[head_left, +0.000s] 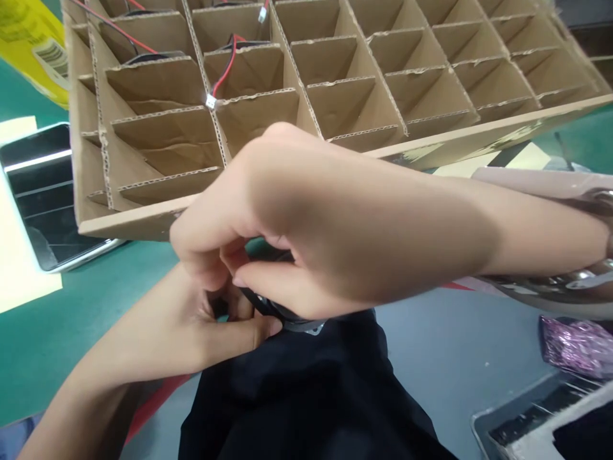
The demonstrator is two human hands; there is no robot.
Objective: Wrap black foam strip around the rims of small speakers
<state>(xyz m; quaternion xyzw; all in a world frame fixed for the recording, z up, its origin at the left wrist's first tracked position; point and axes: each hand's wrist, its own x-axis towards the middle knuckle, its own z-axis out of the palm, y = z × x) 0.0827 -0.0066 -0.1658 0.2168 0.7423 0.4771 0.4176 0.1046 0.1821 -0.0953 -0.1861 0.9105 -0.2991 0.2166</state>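
My left hand [215, 342] is closed, its thumb along the near side of a black part with a shiny grey edge [306, 326], just above my dark clothing. Most of that part lies behind my hands, so its kind does not show. Over it arches my right hand [292, 211], thumb and fingers pinched together close to the left fingers. What the right fingertips hold, if anything, is hidden. Behind both hands stands a cardboard divider box [138, 217]. A red-and-black wire with a white plug [211, 100] hangs over one of its dividers.
A phone [43, 198] lies at the left on pale paper on the green table [100, 300]. A yellow package [29, 38] with a barcode is at the upper left. At the lower right are a clear tray [481, 418] and a pink shiny bag [572, 345].
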